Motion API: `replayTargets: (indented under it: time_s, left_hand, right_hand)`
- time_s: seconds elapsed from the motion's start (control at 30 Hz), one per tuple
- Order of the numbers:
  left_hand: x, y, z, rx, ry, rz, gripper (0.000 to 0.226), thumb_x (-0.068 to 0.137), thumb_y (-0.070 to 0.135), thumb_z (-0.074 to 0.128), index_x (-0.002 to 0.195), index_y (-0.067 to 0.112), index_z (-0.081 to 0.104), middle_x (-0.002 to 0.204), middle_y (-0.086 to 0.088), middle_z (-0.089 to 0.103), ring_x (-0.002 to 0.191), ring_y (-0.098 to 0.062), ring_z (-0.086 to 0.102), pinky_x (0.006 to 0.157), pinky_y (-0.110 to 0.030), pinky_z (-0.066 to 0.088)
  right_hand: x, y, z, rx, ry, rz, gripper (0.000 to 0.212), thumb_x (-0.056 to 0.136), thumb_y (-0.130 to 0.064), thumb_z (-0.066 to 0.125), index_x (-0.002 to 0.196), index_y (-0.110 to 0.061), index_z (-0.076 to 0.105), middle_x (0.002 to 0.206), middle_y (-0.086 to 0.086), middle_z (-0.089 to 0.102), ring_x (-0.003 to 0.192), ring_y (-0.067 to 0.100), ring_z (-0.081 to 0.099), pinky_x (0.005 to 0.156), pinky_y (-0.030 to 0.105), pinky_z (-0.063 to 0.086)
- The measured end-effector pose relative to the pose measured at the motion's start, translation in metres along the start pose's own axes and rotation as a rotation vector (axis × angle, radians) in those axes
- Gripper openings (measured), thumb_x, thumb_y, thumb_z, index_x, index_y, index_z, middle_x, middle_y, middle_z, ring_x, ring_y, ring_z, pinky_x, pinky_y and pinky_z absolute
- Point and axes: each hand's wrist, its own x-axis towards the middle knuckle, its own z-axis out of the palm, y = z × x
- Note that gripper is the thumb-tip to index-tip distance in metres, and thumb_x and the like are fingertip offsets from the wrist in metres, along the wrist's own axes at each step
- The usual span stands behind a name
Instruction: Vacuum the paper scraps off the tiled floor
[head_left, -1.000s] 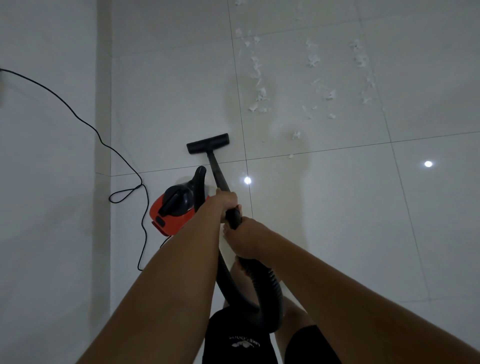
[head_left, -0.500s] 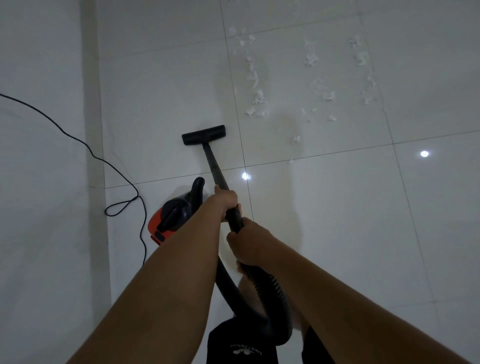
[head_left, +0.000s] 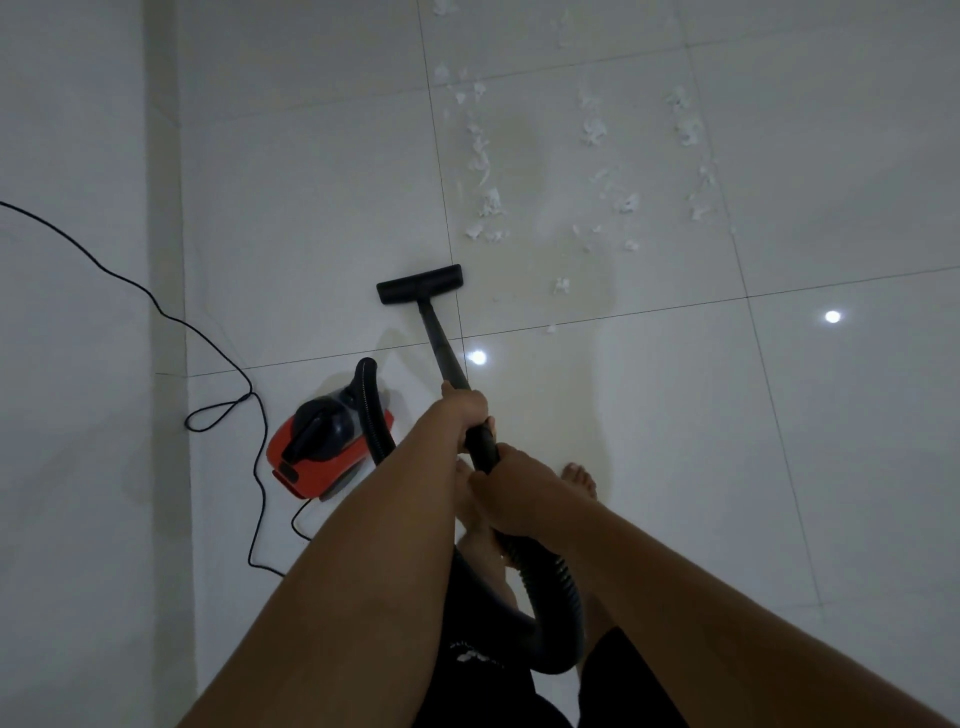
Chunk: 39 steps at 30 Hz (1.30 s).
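Head view: left hand (head_left: 465, 410) and right hand (head_left: 511, 493), fingers wrapped round vacuum wand (head_left: 441, 348)

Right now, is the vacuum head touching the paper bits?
Apart. The head view shows bare tile between the vacuum head and the nearest paper bits.

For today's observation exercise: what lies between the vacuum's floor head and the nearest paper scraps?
In the head view, only bare glossy tile separates the floor head from the nearest paper scraps.
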Motion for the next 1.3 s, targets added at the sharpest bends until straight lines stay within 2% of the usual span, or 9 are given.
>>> replayTargets:
  time_s: [0.13,0.3,0.4,0.47,0.57,0.77,0.9,1.07,1.3]
  left_hand:
    - [-0.003,-0.007,0.02,-0.011,0.007,-0.002,0.07,0.108,0.011,0.039,0.162,0.035,0.004,0.086,-0.011,0.054,0.06,-0.013,0.049,0.048,-0.023,0.049]
    - [-0.005,-0.007,0.04,0.01,0.009,0.005,0.066,0.108,0.009,0.04,0.162,0.031,0.009,0.084,-0.011,0.054,0.057,-0.013,0.049,0.039,-0.021,0.048]
    - [-0.007,-0.005,0.053,0.055,0.006,0.015,0.067,0.108,0.009,0.039,0.162,0.031,0.007,0.082,-0.011,0.054,0.057,-0.013,0.049,0.04,-0.022,0.049]
    - [-0.005,-0.002,0.061,0.076,0.002,0.03,0.068,0.108,0.01,0.038,0.163,0.032,0.004,0.082,-0.01,0.055,0.058,-0.013,0.05,0.045,-0.023,0.05]
    - [-0.001,0.004,0.069,0.104,-0.009,0.061,0.07,0.108,0.01,0.037,0.163,0.034,0.001,0.082,-0.01,0.055,0.059,-0.013,0.05,0.051,-0.024,0.05]
    - [0.014,-0.001,0.078,0.148,-0.047,0.101,0.066,0.109,0.019,0.037,0.161,0.039,0.002,0.08,-0.011,0.057,0.058,-0.014,0.053,0.056,-0.028,0.054]
    - [0.02,-0.001,0.082,0.202,-0.08,0.155,0.063,0.109,0.022,0.035,0.161,0.037,0.002,0.077,-0.011,0.057,0.057,-0.016,0.054,0.055,-0.03,0.054]
    - [0.028,-0.001,0.086,0.192,-0.097,0.16,0.064,0.11,0.023,0.036,0.161,0.039,0.0,0.076,-0.011,0.055,0.056,-0.015,0.053,0.048,-0.027,0.052]
    - [0.049,-0.013,0.091,0.198,-0.086,0.165,0.069,0.11,0.026,0.035,0.16,0.044,-0.01,0.087,-0.014,0.058,0.063,-0.017,0.056,0.065,-0.034,0.061]
  right_hand:
    - [-0.007,0.019,-0.009,0.017,0.002,-0.017,0.035,0.103,-0.024,0.045,0.135,-0.01,0.05,0.092,0.007,0.06,0.066,0.016,0.057,0.07,0.03,0.054]
    - [-0.012,0.034,-0.024,0.034,-0.003,-0.035,0.033,0.107,-0.028,0.042,0.133,-0.01,0.049,0.101,0.01,0.06,0.085,0.024,0.06,0.094,0.04,0.057]
    - [-0.013,0.043,-0.031,0.088,-0.016,-0.028,0.018,0.105,-0.03,0.046,0.116,-0.015,0.048,0.091,0.009,0.062,0.075,0.022,0.06,0.09,0.04,0.057]
    - [-0.011,0.048,-0.035,0.118,-0.017,-0.025,0.023,0.104,-0.03,0.048,0.12,-0.013,0.048,0.088,0.007,0.061,0.068,0.019,0.056,0.087,0.038,0.054]
    - [-0.002,0.053,-0.038,0.141,0.016,-0.024,0.043,0.102,-0.031,0.05,0.14,-0.01,0.045,0.1,0.01,0.059,0.084,0.025,0.057,0.094,0.04,0.054]
    - [0.009,0.061,-0.029,0.138,0.043,-0.017,0.054,0.104,-0.036,0.048,0.151,-0.014,0.032,0.114,0.013,0.064,0.101,0.029,0.066,0.1,0.047,0.055]
    - [0.014,0.067,-0.024,0.231,0.059,-0.013,0.063,0.103,-0.036,0.048,0.159,-0.028,0.019,0.104,0.011,0.058,0.096,0.031,0.066,0.096,0.051,0.058]
    - [0.02,0.071,-0.024,0.247,0.045,-0.026,0.065,0.102,-0.036,0.047,0.159,-0.027,0.016,0.101,0.013,0.06,0.084,0.029,0.065,0.091,0.051,0.06]
    - [0.042,0.087,-0.014,0.234,0.051,0.01,0.063,0.104,-0.03,0.043,0.158,-0.04,0.012,0.094,0.013,0.066,0.073,0.027,0.068,0.079,0.051,0.064]
